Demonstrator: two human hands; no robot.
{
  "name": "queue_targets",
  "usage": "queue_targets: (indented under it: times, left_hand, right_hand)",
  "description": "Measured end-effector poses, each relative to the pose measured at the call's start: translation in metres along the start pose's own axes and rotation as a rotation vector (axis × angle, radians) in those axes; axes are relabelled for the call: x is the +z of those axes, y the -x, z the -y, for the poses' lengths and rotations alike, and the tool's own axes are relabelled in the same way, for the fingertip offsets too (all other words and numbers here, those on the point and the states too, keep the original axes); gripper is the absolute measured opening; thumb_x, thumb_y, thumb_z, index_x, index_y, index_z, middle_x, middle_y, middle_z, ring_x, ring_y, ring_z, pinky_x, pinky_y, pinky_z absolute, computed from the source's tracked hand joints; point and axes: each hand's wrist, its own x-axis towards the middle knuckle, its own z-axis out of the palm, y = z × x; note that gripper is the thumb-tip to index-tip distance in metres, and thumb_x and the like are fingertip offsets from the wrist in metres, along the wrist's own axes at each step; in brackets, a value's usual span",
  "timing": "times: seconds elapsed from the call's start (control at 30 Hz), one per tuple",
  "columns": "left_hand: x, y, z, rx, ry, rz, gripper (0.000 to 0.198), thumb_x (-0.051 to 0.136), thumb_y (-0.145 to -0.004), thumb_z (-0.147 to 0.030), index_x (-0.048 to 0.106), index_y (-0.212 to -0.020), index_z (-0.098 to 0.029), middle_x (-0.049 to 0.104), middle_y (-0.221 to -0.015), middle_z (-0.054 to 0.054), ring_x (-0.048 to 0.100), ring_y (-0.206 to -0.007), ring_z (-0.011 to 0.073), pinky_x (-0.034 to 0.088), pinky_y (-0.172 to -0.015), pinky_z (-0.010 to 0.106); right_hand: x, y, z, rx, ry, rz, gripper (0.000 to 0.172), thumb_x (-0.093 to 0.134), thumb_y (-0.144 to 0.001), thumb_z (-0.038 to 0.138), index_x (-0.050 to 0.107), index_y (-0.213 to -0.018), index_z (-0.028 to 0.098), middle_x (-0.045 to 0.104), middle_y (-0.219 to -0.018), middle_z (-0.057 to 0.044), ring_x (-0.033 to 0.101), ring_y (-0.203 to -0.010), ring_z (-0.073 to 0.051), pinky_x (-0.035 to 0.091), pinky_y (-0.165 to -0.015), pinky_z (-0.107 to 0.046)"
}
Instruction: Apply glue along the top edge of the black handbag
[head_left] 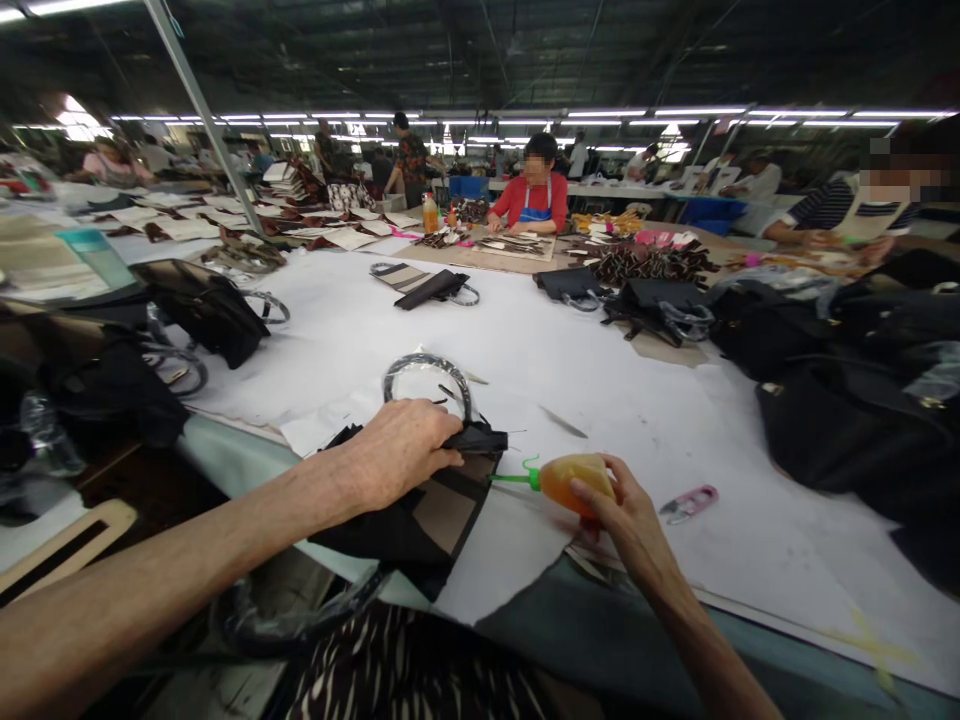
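My left hand point(409, 448) is closed on the upper edge of a black handbag point(420, 535) with tan panels, which lies at the table's near edge. One plastic-wrapped ring handle point(427, 362) stands up beyond my fingers; another wrapped handle point(300, 620) hangs below the table edge. In my right hand point(615, 500) is a squeeze bottle point(574, 482) of amber liquid, tipped on its side. Its green nozzle point(514, 479) points left, close to the bag's right edge; whether it touches cannot be made out.
Pink thread snips point(688, 504) lie right of the bottle, and a blade-like piece point(562, 421) lies beyond it. Black bags are piled on the right point(847, 420) and left point(202, 310). A flat bag piece point(424, 284) lies farther back. A person in red point(529, 200) works across the table.
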Motion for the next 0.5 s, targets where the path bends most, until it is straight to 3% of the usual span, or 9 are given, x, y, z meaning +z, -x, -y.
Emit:
queue_targets:
  times: [0.23,0.5]
  left_hand:
    - [-0.003,0.004,-0.006,-0.032,-0.015,0.038,0.015,0.056,-0.082,-0.031,0.059,-0.077,-0.017,0.063,-0.08,0.004,0.06,-0.077,0.0186,0.043,-0.064,0.026]
    - [0.011,0.022,-0.012,-0.021,-0.024,-0.008,0.017,0.052,-0.085,-0.032,0.058,-0.086,-0.016,0.063,-0.088,0.006,0.057,-0.089,0.0219,0.045,-0.074,0.031]
  right_hand:
    - [0.001,0.007,0.002,0.023,0.002,0.011,0.046,0.064,-0.073,0.047,0.045,-0.106,0.02,0.056,-0.076,0.001,0.048,-0.048,-0.012,0.04,-0.041,-0.023]
    - [0.003,0.015,0.004,0.062,0.016,0.023,0.048,0.065,-0.072,0.045,0.044,-0.108,0.021,0.057,-0.079,0.0,0.051,-0.052,-0.014,0.042,-0.043,-0.024]
